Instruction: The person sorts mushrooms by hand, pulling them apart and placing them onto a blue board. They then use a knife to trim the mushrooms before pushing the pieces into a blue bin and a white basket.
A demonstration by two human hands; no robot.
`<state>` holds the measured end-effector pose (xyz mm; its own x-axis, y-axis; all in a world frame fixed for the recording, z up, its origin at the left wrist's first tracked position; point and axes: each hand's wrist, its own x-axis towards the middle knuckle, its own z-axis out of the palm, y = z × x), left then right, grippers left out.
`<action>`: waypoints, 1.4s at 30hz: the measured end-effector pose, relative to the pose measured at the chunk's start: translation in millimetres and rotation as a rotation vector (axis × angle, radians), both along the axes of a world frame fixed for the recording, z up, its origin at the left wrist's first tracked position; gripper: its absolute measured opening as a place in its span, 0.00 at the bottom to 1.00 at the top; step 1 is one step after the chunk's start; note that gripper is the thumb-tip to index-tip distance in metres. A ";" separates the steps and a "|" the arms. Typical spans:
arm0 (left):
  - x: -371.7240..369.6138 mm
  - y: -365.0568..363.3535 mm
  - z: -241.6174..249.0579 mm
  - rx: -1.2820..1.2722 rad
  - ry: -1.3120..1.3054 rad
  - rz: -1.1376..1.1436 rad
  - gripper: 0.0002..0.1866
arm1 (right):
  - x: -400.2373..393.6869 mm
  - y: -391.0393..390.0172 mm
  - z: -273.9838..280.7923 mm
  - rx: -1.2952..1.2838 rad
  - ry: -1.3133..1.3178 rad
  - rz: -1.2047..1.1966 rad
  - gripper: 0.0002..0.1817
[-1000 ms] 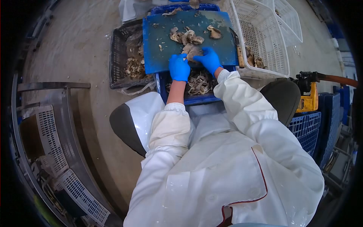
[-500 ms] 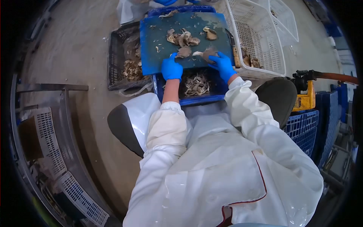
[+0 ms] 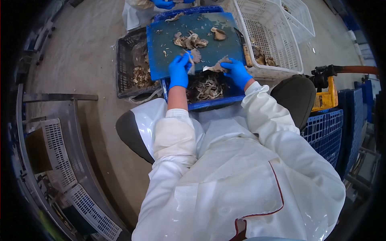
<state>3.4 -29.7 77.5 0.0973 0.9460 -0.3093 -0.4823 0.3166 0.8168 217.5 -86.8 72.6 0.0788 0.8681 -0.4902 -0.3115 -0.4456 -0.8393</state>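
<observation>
My left hand (image 3: 179, 72), in a blue glove, pinches a thin grey-brown oyster mushroom piece (image 3: 191, 66) tilted up at the board's front edge. My right hand (image 3: 238, 74), also gloved, grips a wider oyster mushroom (image 3: 217, 66) by one side; its pale end points left. Both are over the front of a blue-green cutting board (image 3: 161, 56). A clump of mushrooms (image 3: 191, 41) and a single mushroom (image 3: 218, 34) lie farther back on it. Below the board, a blue crate (image 3: 217, 105) holds torn mushroom strips (image 3: 209, 87).
A knife with a wooden handle (image 3: 247, 56) lies along the board's right edge. White baskets (image 3: 299, 66) with some mushrooms stand to the right, a black crate (image 3: 120, 76) of mushroom pieces to the left. Across the board are another person's gloved hands (image 3: 164, 4). A metal rack (image 3: 80, 132) stands at lower left.
My left hand has raised a mushroom piece from the board and tilted it. My right hand has shifted its mushroom slightly toward the front edge. The other person's hands have moved left.
</observation>
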 end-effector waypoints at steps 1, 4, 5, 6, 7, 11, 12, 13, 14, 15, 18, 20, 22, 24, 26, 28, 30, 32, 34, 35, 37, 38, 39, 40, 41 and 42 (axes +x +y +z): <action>0.8 0.6 -1.4 0.032 -0.002 -0.047 0.09 | 2.4 -1.2 -0.2 0.022 -0.064 0.038 0.15; 5.5 1.8 -2.4 0.040 0.245 -0.327 0.12 | 1.3 -5.6 9.1 0.144 -0.257 0.177 0.16; 17.3 -7.2 -4.5 0.109 0.247 -0.353 0.14 | -4.9 -5.8 12.5 0.224 -0.318 0.242 0.16; 25.7 -16.0 -4.6 0.226 0.362 -0.385 0.15 | -11.6 -5.6 15.8 0.306 -0.379 0.308 0.16; 29.7 -21.3 -3.8 0.344 0.477 -0.415 0.16 | -14.4 -3.2 9.0 0.324 -0.388 0.305 0.15; 21.4 -12.8 -22.1 0.155 0.318 -0.340 0.16 | -17.8 -2.5 1.2 0.245 -0.282 0.198 0.10; 12.8 -7.4 -25.2 0.072 0.201 -0.297 0.16 | -10.0 -3.0 -4.9 0.213 -0.275 0.155 0.10; 5.5 -2.2 -28.4 -0.011 0.084 -0.252 0.15 | -3.4 -4.4 -6.3 0.180 -0.268 0.113 0.09; 1.6 2.2 -32.2 0.015 -0.011 -0.200 0.14 | 3.0 -6.2 -8.0 0.125 -0.338 0.063 0.07; 0.6 1.1 -26.3 0.015 -0.048 -0.168 0.14 | 9.2 -7.4 -9.9 0.104 -0.313 0.029 0.07; 1.3 -5.7 -7.9 -0.011 -0.109 -0.099 0.16 | 17.8 -9.9 -7.4 0.046 -0.261 -0.032 0.09; 2.5 -2.8 -21.6 -0.014 -0.040 -0.171 0.17 | 9.7 -8.1 5.5 0.169 -0.290 0.068 0.12; 5.9 -3.1 -22.9 -0.057 0.016 -0.285 0.19 | -4.8 -4.6 12.2 0.281 -0.330 0.157 0.14; 17.8 -11.3 -16.1 0.035 0.200 -0.311 0.19 | -21.2 -0.2 14.0 0.379 -0.383 0.235 0.16; 25.8 -15.5 -14.3 0.100 0.271 -0.340 0.19 | -33.4 3.6 11.2 0.326 -0.483 0.244 0.16; 26.6 -14.1 -25.4 0.129 0.258 -0.286 0.18 | -36.9 7.6 2.5 0.260 -0.531 0.247 0.14; 23.2 -9.4 -32.4 0.108 0.173 -0.217 0.17 | -33.1 6.7 1.3 0.167 -0.160 0.058 0.12; 10.2 -3.7 -36.1 0.035 0.014 -0.135 0.17 | -18.0 3.3 -8.3 0.213 0.089 -0.042 0.10; 2.0 0.2 -33.4 0.007 -0.295 -0.045 0.20 | 6.0 4.5 -23.2 0.197 0.398 -0.074 0.09; -1.9 2.2 -33.7 -0.027 -0.389 -0.026 0.21 | 16.9 5.1 -28.6 0.084 0.634 -0.106 0.09; -5.4 3.2 -32.3 -0.065 -0.502 -0.034 0.23 | 26.1 2.1 -27.3 0.104 0.753 -0.116 0.09; -7.0 3.0 -32.0 -0.084 -0.557 -0.037 0.24 | 30.6 1.4 -26.6 0.091 0.773 -0.126 0.08; -8.3 2.4 -31.6 -0.098 -0.547 -0.029 0.25 | 33.7 0.2 -26.4 0.078 0.793 -0.137 0.08; -9.3 2.0 -31.1 -0.110 -0.537 -0.021 0.26 | 35.6 -0.9 -27.2 0.064 0.781 -0.173 0.09; -10.1 1.8 -30.5 -0.122 -0.527 -0.014 0.26 | 37.1 -0.2 -30.1 0.072 0.781 -0.154 0.08; -10.6 2.1 -30.8 -0.125 -0.530 -0.017 0.27 | 37.4 1.3 -32.2 0.079 0.781 -0.136 0.08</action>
<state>-7.2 -27.6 46.7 0.2854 0.9019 -0.3241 -0.8117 0.4073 0.4187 254.9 -85.5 40.4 -0.1538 0.9101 -0.3847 -0.8701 -0.3092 -0.3837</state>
